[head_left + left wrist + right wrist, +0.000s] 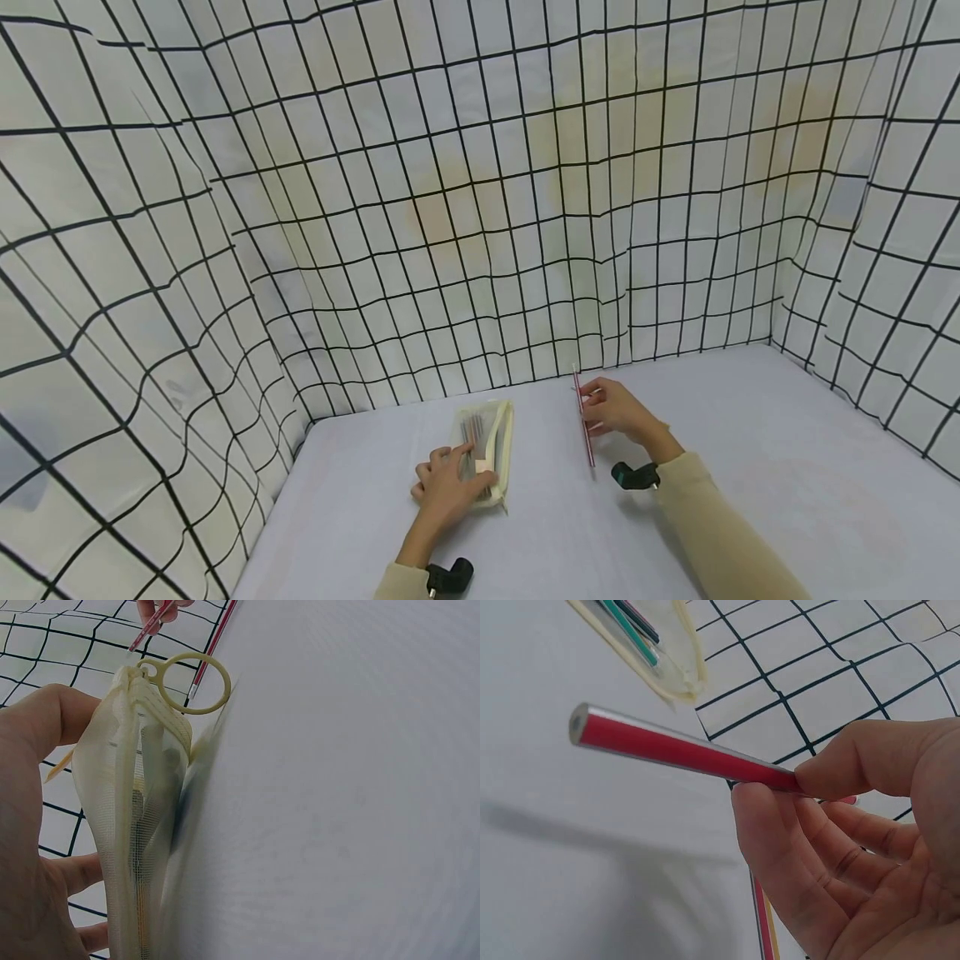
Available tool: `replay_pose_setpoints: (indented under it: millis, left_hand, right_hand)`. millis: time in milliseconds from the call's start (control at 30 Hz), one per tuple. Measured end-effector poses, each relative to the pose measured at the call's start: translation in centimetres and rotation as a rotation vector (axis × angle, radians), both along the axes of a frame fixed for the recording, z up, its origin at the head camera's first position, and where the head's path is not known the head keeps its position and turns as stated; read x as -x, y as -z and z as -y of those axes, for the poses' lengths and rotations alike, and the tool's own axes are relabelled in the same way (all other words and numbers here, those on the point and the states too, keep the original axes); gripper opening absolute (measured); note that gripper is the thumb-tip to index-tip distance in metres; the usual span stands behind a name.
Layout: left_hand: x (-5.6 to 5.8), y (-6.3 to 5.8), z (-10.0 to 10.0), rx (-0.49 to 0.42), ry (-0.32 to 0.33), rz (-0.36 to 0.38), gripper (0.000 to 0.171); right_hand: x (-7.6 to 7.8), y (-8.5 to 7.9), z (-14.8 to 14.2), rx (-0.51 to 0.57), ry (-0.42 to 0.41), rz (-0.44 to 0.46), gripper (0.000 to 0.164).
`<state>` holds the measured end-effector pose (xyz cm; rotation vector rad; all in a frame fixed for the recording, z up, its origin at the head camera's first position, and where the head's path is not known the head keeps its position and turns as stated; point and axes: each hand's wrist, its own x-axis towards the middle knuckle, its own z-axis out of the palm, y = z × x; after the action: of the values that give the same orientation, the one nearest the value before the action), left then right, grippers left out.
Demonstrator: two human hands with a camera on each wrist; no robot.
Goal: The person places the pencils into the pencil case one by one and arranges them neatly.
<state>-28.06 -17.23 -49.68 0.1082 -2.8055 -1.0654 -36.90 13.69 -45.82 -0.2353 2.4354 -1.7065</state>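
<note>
A cream mesh zip pouch with several pencil-like sticks inside lies on the white table. My left hand rests on it, thumb spread toward the near end and other fingers over its left side. From that end sticks out a cream ring. To the right of the pouch, my right hand pinches a red pencil with silvery stripes between thumb and fingers. The pencil is tilted above the table, its flat end toward the right wrist camera. Beneath it shows a second red striped stick.
White sheeting with a black grid stands up behind the table and along both sides. Each wrist carries a small black camera. The pouch's contents show greenish and dark sticks in the right wrist view.
</note>
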Motion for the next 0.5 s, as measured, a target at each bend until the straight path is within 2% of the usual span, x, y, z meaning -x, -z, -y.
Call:
replay_pose_setpoints:
  millis: [267, 500]
  left_hand:
    - [0.5, 0.6, 0.1, -0.018, -0.016, 0.011, 0.074]
    - [0.3, 0.4, 0.1, -0.019, -0.006, -0.004, 0.075]
  right_hand:
    - [-0.2, -0.1, 0.9, -0.010, -0.023, 0.016, 0.041]
    - [-0.3, 0.1, 1.7, 0.013, -0.030, 0.054, 0.040]
